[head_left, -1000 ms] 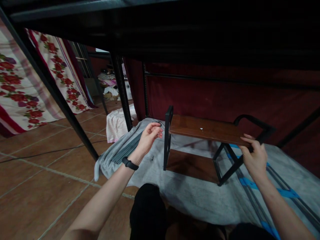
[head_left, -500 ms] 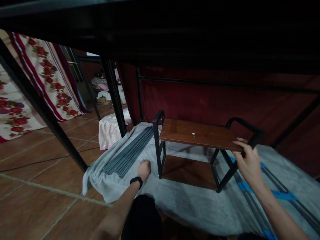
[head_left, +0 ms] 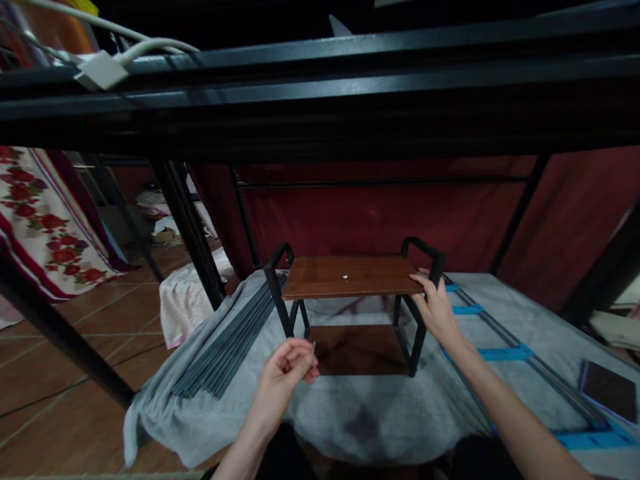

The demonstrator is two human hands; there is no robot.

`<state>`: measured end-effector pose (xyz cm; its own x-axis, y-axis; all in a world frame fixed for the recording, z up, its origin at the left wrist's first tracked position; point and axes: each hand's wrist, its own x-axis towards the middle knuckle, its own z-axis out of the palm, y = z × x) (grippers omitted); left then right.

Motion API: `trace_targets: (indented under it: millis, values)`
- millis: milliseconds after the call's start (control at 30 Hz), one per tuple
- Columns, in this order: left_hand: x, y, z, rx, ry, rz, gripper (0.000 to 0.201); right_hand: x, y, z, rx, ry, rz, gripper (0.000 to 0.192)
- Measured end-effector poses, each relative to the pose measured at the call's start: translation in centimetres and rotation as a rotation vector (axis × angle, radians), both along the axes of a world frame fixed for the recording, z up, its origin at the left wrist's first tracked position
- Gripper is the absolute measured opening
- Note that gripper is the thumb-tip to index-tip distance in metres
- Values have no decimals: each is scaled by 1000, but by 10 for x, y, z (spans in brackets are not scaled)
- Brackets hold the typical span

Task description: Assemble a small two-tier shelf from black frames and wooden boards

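Observation:
In front of me stands a small two-tier shelf (head_left: 325,277) with brown wood-look boards and black metal side frames. My right hand (head_left: 435,307) grips the right end of its upper board, fingers on top and thumb below, beside the frame. My left hand (head_left: 287,367) is raised before the lower board (head_left: 357,350), closed in a pinch. From its fingertips sticks a small thin pale piece (head_left: 313,347), too small to identify. A tiny white speck (head_left: 345,277) lies on the upper board.
Grey tubes (head_left: 225,347) lie bundled on the grey cloth (head_left: 370,420) at left. Blue-jointed tubing frames (head_left: 505,353) and a dark flat device (head_left: 607,393) lie at right. A black metal beam (head_left: 320,87) crosses low overhead; a post (head_left: 187,227) stands at left.
My left hand has lifted off the cloth and now pinches a small piece near the shelf. My view has shifted right and up. My right hand stays on the upper board.

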<state>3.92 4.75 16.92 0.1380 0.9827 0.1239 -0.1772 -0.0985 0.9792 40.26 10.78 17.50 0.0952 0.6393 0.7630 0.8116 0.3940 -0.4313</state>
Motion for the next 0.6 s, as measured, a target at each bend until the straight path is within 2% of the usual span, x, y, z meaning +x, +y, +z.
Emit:
trace_targets:
  millis: [67, 133, 167, 233, 400, 467, 600]
  values:
    - [41, -5, 31, -98, -133, -189, 34, -2, -1, 1, -20, 10, 12, 42]
    - [78, 5, 49, -253, -251, -328, 48, -4, -3, 3, -36, 15, 23, 44]
    - [95, 13, 55, -298, -309, -348, 54, -4, -3, 4, -42, 16, 27, 44]
    - [122, 29, 61, -356, -406, -347, 51, -3, -6, 8, -56, 18, 35, 45]
    - [160, 46, 71, -451, -499, -389, 11, -5, -16, 14, -47, 45, 133, 48]
    - [168, 45, 75, -486, -516, -382, 5, -11, -22, 10, 15, 128, 145, 50]
    - [178, 42, 80, -507, -500, -352, 6, -28, -32, -5, 109, 428, 187, 53]
